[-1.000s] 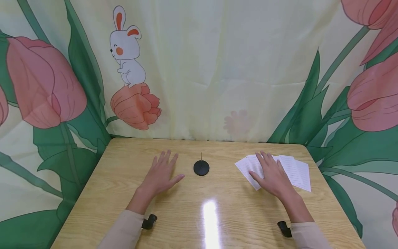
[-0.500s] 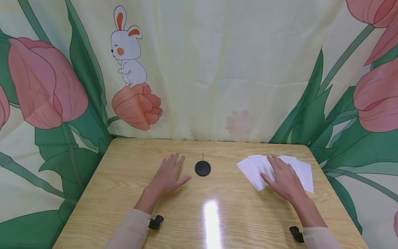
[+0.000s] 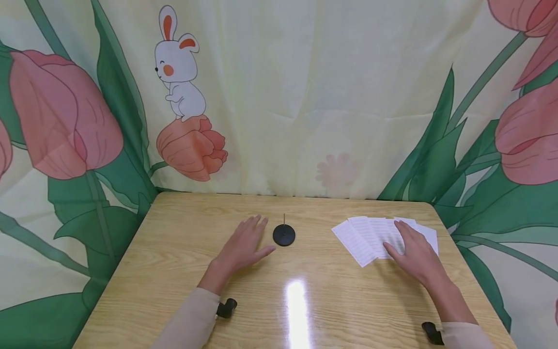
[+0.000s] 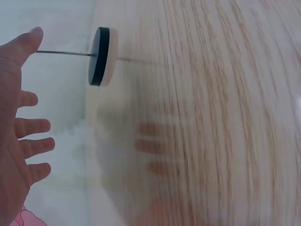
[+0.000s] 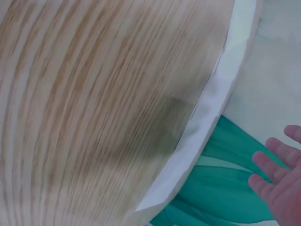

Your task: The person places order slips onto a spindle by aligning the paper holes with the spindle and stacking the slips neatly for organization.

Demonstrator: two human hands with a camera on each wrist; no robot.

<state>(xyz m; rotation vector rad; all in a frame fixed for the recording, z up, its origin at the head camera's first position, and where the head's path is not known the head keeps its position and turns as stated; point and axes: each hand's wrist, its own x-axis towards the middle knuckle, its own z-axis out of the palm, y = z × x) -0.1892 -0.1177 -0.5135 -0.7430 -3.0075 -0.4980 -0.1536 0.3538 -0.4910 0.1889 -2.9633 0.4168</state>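
Wood-grain table (image 3: pixel 183 228), glossy, a bright streak of glare (image 3: pixel 297 312) near its front. Behind hung a pale curtain (image 3: pixel 270 97) printed with tulips and a white rabbit (image 3: pixel 180 72). A black disc (image 3: pixel 284 235) with a thin upright rod stood toward the back; lined white sheets (image 3: pixel 359 242) lay fanned, overlapping, to its right. Left hand (image 3: pixel 241 248) hung above the wood just beside the disc, fingers extended and slightly apart, thumb spread, gripping nothing. Right hand (image 3: pixel 416 254) was over the sheets, fingers spread, also holding nothing.

Compared with half a second earlier, the left hand had come closer to the disc and the right had shifted rightward, baring more of the middle sheets. Disc and sheets had stayed put.

The right hand covered part of the fan; sheet count uncertain, print too small to read. In the left wrist view the thumb masked the rod's tip. Both sleeves (image 3: pixel 189 317) ran out of frame.
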